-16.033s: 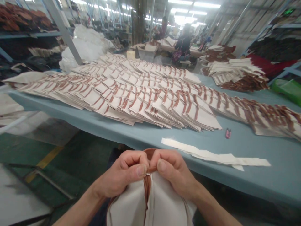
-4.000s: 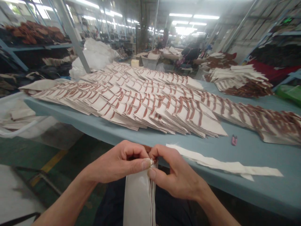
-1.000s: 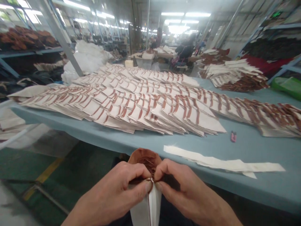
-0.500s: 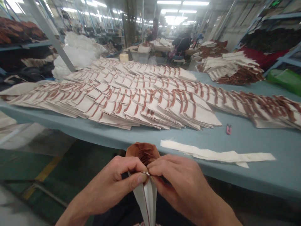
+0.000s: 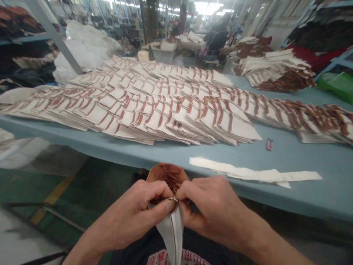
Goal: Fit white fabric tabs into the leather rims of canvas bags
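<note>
While hands (image 5: 135, 217) (image 5: 216, 211) pinch cream fabric (image 5: 173, 232), shirt (image 5: 205, 241) shows red characters (image 5: 188, 254), part-hidden.

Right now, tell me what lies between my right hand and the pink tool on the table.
In the head view, the white strips on the blue tabletop lie between your right hand and the pink tool.

Ceiling lights (image 5: 208, 8) shine above a green floor (image 5: 92, 184).

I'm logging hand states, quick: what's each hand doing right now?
Left hand: closed, thumb and fingers pinching the white-and-brown piece.
Right hand: closed, fingertips pinching the same piece beside the left.
</note>
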{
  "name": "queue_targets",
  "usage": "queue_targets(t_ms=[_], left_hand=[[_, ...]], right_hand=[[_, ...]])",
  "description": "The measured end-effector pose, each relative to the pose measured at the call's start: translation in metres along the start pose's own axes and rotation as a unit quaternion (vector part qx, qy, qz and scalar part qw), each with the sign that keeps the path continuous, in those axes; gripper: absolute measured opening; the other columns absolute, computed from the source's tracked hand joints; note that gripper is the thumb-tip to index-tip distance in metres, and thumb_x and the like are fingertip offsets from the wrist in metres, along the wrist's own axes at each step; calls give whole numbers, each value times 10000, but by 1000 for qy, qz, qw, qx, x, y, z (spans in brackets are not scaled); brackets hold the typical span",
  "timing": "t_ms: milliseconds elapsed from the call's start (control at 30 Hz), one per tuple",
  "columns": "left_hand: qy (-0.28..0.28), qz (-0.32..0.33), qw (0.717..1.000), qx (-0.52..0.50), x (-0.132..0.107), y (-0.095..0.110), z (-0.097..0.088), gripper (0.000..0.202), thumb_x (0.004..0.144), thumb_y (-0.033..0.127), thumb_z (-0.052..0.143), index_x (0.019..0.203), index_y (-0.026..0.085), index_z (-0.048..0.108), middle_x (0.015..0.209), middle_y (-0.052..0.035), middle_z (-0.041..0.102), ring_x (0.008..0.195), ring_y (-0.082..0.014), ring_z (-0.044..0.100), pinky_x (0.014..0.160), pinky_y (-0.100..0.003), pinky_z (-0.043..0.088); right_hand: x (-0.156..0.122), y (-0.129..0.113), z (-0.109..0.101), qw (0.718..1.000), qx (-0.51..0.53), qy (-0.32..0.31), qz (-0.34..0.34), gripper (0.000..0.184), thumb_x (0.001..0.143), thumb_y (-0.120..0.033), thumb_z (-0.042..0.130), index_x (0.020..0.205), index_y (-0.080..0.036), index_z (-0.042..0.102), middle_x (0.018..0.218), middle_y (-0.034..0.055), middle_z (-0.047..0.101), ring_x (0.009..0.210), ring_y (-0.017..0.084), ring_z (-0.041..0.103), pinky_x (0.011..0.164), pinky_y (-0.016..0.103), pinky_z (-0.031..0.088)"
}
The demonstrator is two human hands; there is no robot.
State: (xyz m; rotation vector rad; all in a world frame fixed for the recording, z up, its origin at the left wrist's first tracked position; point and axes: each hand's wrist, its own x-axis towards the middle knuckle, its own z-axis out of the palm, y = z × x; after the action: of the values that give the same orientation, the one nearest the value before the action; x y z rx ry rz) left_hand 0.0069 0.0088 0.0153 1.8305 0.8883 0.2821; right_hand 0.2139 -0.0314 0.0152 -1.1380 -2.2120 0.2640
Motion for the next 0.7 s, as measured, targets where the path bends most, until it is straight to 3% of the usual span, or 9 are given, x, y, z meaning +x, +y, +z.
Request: queue_targets(t_ms=[100,233,433,567,700], left_hand=[[6,-32,999,2,-1,-3,7,288,973,300,515,712,183,547,633,70,455,577,-94,391,509,-203,280],[3,-49,998,-34,-5,-9,17,254,932,275,528,694,194,490,617,80,411,563,-91,348,497,-201,265],[33,-33,996,-71,-13,-13,26,271,927,266,525,667,193,493,584,87,381,550,-89,343,499,-204,261],[84,0,996,-28,-10,-11,25,268,928,227,496,662,194,487,585,84,411,539,-86,361,507,-209,273],[94,14,995,39,-1,-3,15,207,887,196,509,681,188,515,640,63,497,592,-98,432,547,-212,309]], right_hand=[[0,2,8,999,-39,4,-32,223,813,-46,470,674,-177,587,567,-1,630,467,134,573,486,299,300],[-5,6,15,999,10,-22,-23,193,813,-55,456,724,-171,582,587,-5,629,483,125,570,491,271,300],[0,6,6,973,192,-86,92,119,741,-92,509,754,-182,586,586,-58,580,462,71,468,512,210,306],[5,4,4,968,204,-85,122,99,738,-108,515,740,-187,575,624,-46,580,520,85,471,546,218,318],[6,7,8,967,202,-82,135,88,752,-111,529,757,-187,574,649,-44,576,549,93,460,562,227,312]])
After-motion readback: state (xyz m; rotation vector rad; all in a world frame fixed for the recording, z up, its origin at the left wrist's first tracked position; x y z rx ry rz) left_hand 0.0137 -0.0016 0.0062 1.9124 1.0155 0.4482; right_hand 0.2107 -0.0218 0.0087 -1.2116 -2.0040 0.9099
